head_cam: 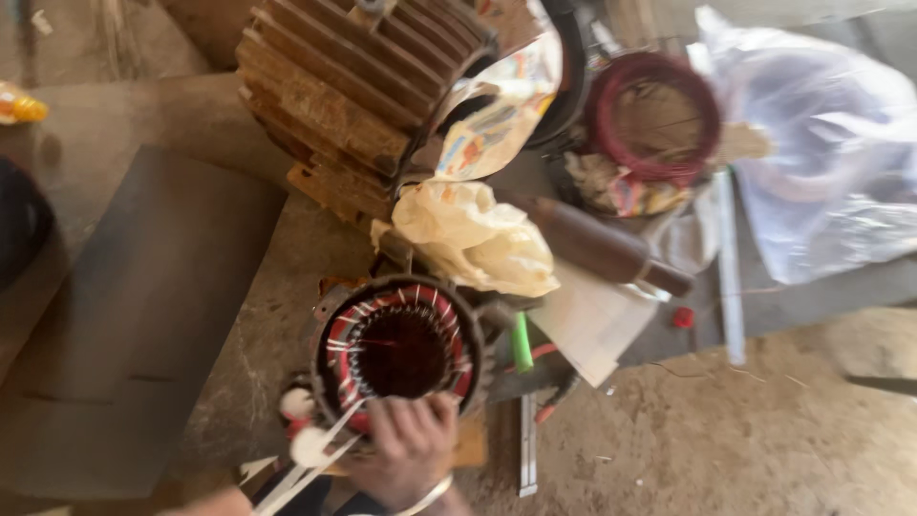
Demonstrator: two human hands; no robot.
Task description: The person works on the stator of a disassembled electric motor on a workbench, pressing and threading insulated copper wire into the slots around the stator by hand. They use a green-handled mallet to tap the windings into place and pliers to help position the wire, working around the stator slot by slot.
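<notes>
A small motor stator (pixel 330 330) with red windings and white lacing lies with its bore facing me on a worn workbench (pixel 258 315). My right hand (pixel 411 447), with a bangle at the wrist, has its fingers curled over the stator's near rim. Thin white strips and white sleeve ends (pixel 308 447) stick out beside the hand at the lower left of the stator. A sliver of skin (pixel 218 502) shows at the bottom edge; my left hand itself is out of view.
A big rusty finned motor housing (pixel 334 91) stands behind, with crumpled cream wrapping (pixel 473 234), a brown cylinder (pixel 592 244), a red wire coil (pixel 654 115) and a white plastic bag (pixel 821 143). A green-handled tool (pixel 522 342) lies right of the stator. A grey board (pixel 143 315) lies left.
</notes>
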